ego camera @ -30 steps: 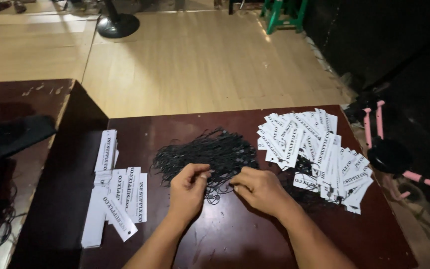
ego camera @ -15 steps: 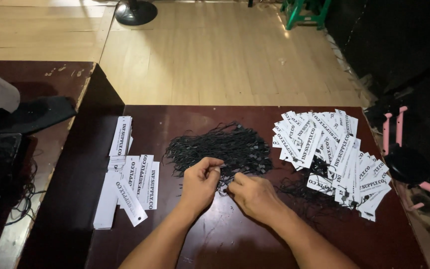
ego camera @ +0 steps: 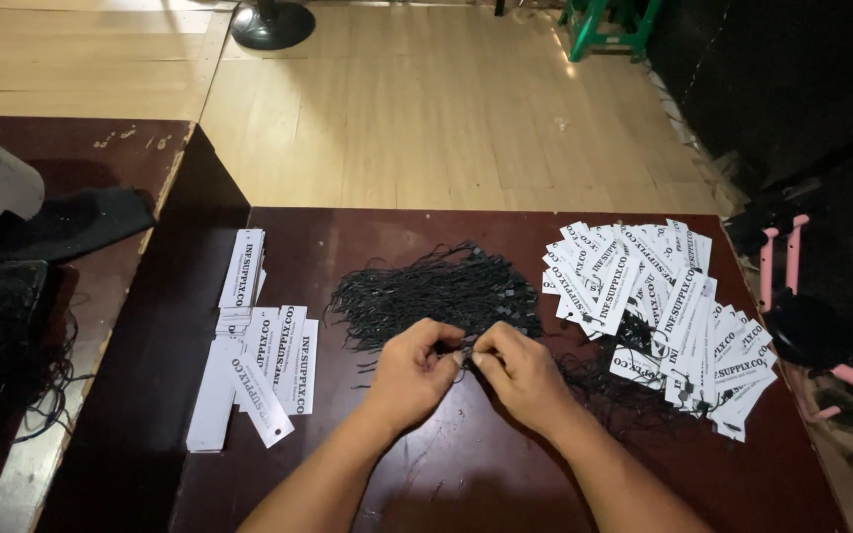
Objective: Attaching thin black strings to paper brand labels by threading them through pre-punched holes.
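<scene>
Left hand (ego camera: 415, 370) and right hand (ego camera: 518, 370) meet fingertip to fingertip, each grip pinched on a black cord (ego camera: 466, 352) at the near edge of the black cord pile (ego camera: 431, 291), mid-worktop (ego camera: 486, 474). White paper tags (ego camera: 659, 306) lie right, a smaller white tag stack (ego camera: 254, 370) left.

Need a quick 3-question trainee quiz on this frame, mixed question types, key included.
1. True or false: the tangled heap of black string loops lies between two groups of white paper tags.
2. Which group looks larger: (a) the left tags or (b) the right tags?
3. What surface holds everything?

Key:
1. True.
2. b.
3. A dark reddish-brown wooden table; the left hand and right hand meet over it, pinching a black string.
</scene>
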